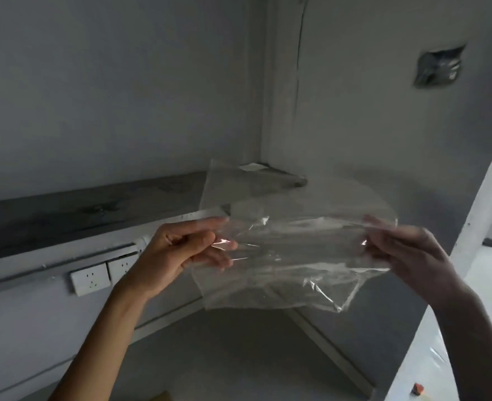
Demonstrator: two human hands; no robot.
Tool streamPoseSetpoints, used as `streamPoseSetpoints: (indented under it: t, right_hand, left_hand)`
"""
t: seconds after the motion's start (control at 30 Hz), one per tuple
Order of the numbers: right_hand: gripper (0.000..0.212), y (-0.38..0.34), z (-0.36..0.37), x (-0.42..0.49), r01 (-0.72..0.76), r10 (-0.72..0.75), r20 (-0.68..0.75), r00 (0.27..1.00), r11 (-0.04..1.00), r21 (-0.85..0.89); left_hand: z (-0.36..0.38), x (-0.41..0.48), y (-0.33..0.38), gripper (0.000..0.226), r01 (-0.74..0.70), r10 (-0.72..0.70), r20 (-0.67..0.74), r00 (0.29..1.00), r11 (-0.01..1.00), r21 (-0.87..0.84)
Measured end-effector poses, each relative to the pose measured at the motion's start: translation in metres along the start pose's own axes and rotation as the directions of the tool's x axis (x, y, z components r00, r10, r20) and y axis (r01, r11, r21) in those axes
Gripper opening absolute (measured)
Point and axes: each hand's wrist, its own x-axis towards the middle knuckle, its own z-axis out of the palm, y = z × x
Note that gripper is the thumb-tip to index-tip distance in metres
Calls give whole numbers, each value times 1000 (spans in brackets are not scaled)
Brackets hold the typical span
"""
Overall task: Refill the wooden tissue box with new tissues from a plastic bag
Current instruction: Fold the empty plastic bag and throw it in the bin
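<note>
A person's left hand and right hand pinch opposite ends of a clear, seemingly empty plastic bag in midair, fingers closed on it, wall sockets beyond; no tissue box visible, so progress is unclear.

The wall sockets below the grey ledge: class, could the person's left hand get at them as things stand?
Probably not at once. The left hand is pinching one end of the clear plastic bag, the right hand the other. The wall sockets lie unobstructed just beside the left wrist, so releasing the bag would free it.
</note>
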Motion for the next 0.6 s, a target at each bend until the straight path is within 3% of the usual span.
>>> streamPoseSetpoints:
  t: [0.13, 0.3, 0.37, 0.43, 0.5, 0.6]
  right_hand:
    - [19, 32, -23, 54, -82, 72, -100, 992, 992, -101]
    - [32, 89, -61, 93, -238, 213, -196, 957, 964, -115]
    - [43, 98, -72, 93, -232, 219, -201, 955, 972, -40]
    - [37, 90, -78, 90, -164, 168, -172, 971, 986, 36]
    - [16, 74, -79, 82, -73, 77, -67, 995, 995, 64]
    - [32, 74, -94, 66, -140, 142, -8, 990, 985, 104]
  left_hand:
    - [4, 60, -38, 31, 48, -44, -132, 990, 998, 28]
    - [9, 105, -114, 30, 229, -254, -306, 917, 966, -116]
    - [13, 112, -127, 26, 223, -263, -339, 903, 963, -154]
    - [18, 118, -126, 29, 197, -237, -369, 899, 970, -145]
    - [24, 115, -118, 35, 175, -200, -341, 918, 979, -104]
    - [37, 91, -114, 25, 191, -214, -208, 954, 974, -123]
